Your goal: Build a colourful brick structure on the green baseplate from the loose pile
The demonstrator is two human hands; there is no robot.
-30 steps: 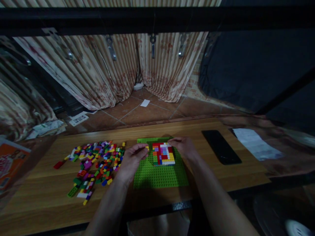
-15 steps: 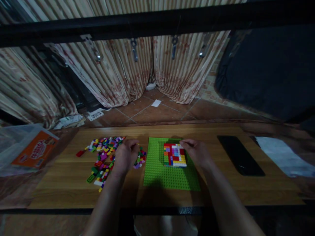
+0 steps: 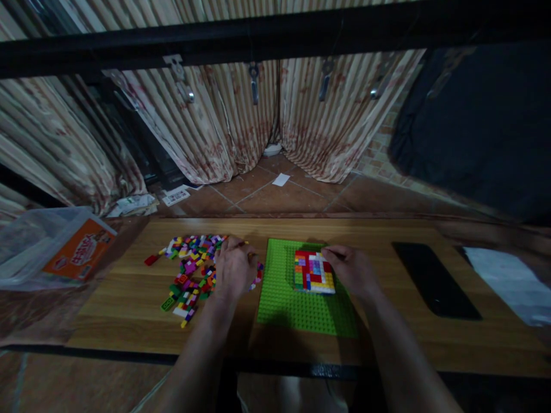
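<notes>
The left hand (image 3: 236,268) curls over loose bricks (image 3: 193,252) at left; the right hand (image 3: 353,269), fingers bent, meets the brick block (image 3: 313,273) at its far right corner. Whether either grips, I cannot tell.

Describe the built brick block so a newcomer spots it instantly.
On the wooden table, find the green studded baseplate, left of the flat black panel. The brick block sits toward its far right, by the right hand. Unlike the loose bricks scattered further left, it is one compact, squarish multicoloured slab.
</notes>
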